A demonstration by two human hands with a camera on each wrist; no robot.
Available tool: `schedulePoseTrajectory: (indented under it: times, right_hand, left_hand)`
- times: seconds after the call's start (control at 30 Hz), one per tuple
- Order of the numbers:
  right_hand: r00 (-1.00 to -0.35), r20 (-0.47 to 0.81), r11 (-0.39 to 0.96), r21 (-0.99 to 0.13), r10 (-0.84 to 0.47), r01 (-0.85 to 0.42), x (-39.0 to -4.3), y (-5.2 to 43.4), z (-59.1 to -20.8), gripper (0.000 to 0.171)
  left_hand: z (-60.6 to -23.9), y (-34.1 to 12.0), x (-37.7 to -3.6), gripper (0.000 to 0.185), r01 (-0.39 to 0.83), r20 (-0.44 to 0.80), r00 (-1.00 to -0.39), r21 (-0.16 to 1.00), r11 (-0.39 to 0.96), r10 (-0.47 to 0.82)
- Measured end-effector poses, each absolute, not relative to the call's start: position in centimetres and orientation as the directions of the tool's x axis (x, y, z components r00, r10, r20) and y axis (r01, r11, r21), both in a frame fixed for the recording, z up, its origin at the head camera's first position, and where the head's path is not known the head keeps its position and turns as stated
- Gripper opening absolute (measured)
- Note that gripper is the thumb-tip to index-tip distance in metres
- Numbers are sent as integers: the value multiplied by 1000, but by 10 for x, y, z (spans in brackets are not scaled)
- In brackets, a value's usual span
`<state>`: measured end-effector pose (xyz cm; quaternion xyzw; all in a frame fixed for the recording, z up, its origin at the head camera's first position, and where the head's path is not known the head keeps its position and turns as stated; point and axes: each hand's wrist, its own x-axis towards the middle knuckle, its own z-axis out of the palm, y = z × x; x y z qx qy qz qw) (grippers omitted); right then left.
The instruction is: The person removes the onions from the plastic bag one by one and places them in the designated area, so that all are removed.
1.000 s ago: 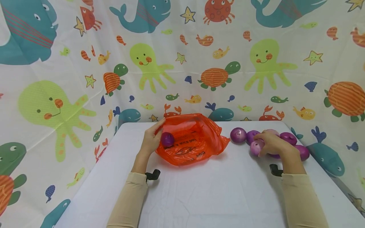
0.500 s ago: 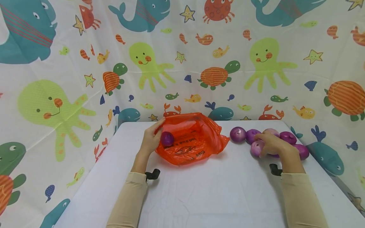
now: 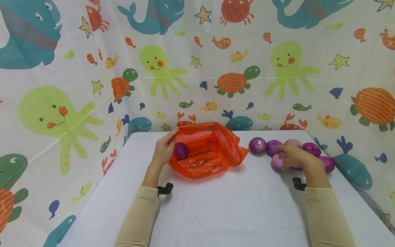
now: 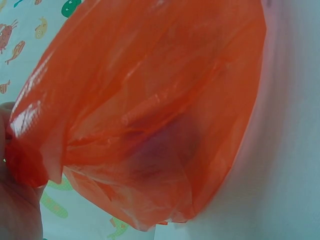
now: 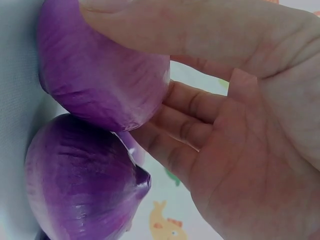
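Observation:
An orange plastic bag lies open on the white table, with one dark purple onion at its mouth. My left hand pinches the bag's left edge. In the left wrist view the bag fills the frame, and the onion shows as a dark shape through the plastic. Several purple onions are clustered at the right. My right hand grips a paler onion there. In the right wrist view my thumb lies over that onion, and another onion sits beside it.
A sea-creature curtain encloses the table at the back and on both sides. Black wrist-camera mounts sit under both sleeves. The near part of the table is bare white cloth.

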<state>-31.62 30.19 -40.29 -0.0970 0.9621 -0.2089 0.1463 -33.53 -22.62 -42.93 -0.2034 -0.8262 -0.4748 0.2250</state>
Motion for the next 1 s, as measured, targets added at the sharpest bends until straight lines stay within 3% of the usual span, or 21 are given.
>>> schedulePoseTrajectory:
  times: [0.7,1.0]
  right_hand:
    - [-942,-205,897,-410,-265,-163,-313,302,-401,76]
    - [-931,-14,863,-381,-364,-331,-314,282,-392,75]
  left_hand:
    - [-429,-226,-335,48,552,574,-811,683,479,116]
    - [-429,-226,-335,48,552,575,-811,687,474,110]
